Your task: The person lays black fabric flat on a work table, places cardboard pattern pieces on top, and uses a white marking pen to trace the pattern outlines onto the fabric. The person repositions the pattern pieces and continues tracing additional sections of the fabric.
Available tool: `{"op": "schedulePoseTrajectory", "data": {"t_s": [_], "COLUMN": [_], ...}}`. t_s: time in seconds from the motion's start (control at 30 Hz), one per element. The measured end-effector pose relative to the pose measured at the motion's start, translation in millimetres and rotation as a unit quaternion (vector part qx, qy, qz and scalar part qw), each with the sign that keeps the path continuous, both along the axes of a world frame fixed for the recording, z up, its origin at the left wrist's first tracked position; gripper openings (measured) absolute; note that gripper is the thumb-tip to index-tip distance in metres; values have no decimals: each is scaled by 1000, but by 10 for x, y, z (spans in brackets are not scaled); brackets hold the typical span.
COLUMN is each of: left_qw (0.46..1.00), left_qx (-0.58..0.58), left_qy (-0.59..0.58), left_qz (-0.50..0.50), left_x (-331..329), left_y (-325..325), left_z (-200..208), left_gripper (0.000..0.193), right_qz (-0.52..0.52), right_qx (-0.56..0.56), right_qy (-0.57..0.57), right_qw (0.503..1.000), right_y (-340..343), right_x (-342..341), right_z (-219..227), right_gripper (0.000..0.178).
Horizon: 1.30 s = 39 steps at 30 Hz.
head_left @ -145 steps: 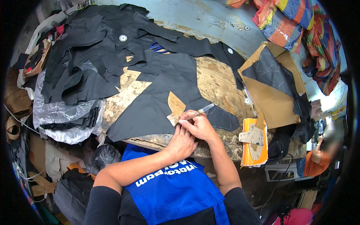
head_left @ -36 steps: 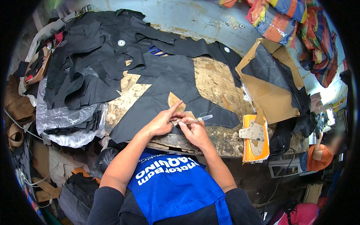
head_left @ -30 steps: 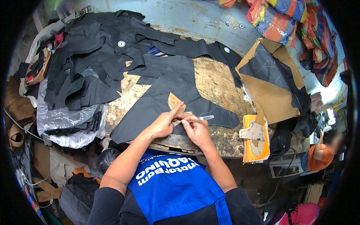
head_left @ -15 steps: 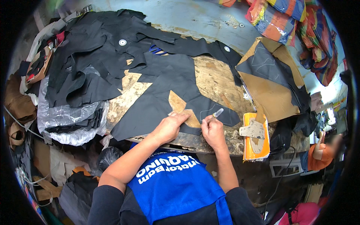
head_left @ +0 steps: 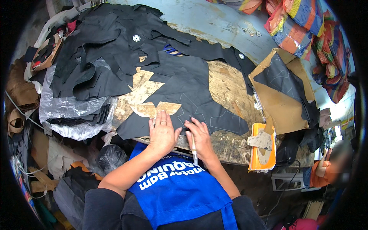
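Note:
A tan winged pattern piece (head_left: 168, 108) lies on a black sheet of leather-like material (head_left: 180, 82) in front of me. My left hand (head_left: 161, 132) presses on its lower middle, fingers stretched out and flat, a ring on one finger. To the right, my right hand (head_left: 200, 140) rests at the sheet's near edge with fingers extended. A white marking pen (head_left: 194, 149) is tucked in that hand, its pale end pointing down toward my blue apron (head_left: 172, 191). Thin pale outlines of the pattern shape show on the sheet right of the piece.
Black offcuts (head_left: 103, 34) heap at the left and back of the worn wooden table (head_left: 228, 84). A plastic-wrapped stack (head_left: 78, 128) lies left. Right are an orange-edged notebook (head_left: 270, 143) with a grey template (head_left: 260, 141), and an open cardboard piece (head_left: 283, 109). A person in orange is far right.
The pattern piece has shifted left and turned on the sheet, with my left hand following. My right hand has opened out from its writing grip, the pen now pointing down. More pale outline shows.

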<state>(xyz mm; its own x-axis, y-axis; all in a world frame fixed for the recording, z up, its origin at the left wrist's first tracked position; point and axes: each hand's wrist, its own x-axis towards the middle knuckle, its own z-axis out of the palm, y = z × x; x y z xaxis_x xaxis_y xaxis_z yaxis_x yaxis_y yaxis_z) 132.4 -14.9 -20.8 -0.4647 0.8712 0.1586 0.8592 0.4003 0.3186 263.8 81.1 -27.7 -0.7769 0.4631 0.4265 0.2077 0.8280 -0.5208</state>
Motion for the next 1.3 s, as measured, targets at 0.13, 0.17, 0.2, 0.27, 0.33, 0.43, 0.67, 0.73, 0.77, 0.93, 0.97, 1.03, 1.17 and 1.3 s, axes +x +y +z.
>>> {"op": "schedulePoseTrajectory", "data": {"t_s": [0.13, 0.17, 0.2, 0.27, 0.33, 0.43, 0.67, 0.73, 0.77, 0.93, 0.97, 1.03, 1.17, 1.3], "left_qw": [1000, 999, 995, 968, 883, 908, 972, 969, 967, 961, 959, 982, 997, 999], "left_qx": [-17, 27, 61, 146, 271, 306, 192, 198, 192, 253, 271, 186, 68, -13], "left_qy": [-5, -21, -83, -202, -376, -253, -62, -85, -99, -20, -39, -6, 1, 7], "left_qz": [7, 4, 6, 6, 75, 132, 120, 123, 132, 113, 70, 16, -45, -32], "left_x": [-64, -89, -134, -264, -449, -768, -814, -812, -810, -642, -559, -376, -197, -181], "left_y": [-17, -16, -28, -97, -207, -434, -750, -785, -792, -705, -655, -557, -382, -338], "left_z": [47, 54, 60, 62, 48, 12, -169, -178, -172, -72, -57, -37, -72, -145], "left_gripper": [57, 51, 51, 52, 45, 38, 41, 43, 43, 38, 38, 42, 58, 68], "right_qz": [34, 33, 32, 25, 19, 15, 5, 2, 4, -7, -13, -53, -43, 26], "right_qx": [-9, -16, -13, -18, -21, -20, -30, -19, -18, -19, -24, -82, -312, -392], "right_qy": [-53, -71, -72, -89, -87, -92, -100, -107, -110, -75, -63, -11, 214, 163], "right_qw": [998, 997, 997, 996, 996, 995, 994, 994, 994, 997, 998, 995, 925, 905], "right_y": [69, 102, 135, 189, 217, 230, 202, 183, 170, 111, 111, 140, 262, 222], "right_x": [-331, -400, -451, -519, -548, -559, -670, -701, -711, -723, -727, -735, -730, -820], "right_z": [13, 17, 22, 32, 37, 40, 68, 73, 72, 19, 8, 3, 83, 177], "right_gripper": [28, 28, 28, 27, 25, 24, 32, 38, 45, 43, 41, 33, 24, 22]}}
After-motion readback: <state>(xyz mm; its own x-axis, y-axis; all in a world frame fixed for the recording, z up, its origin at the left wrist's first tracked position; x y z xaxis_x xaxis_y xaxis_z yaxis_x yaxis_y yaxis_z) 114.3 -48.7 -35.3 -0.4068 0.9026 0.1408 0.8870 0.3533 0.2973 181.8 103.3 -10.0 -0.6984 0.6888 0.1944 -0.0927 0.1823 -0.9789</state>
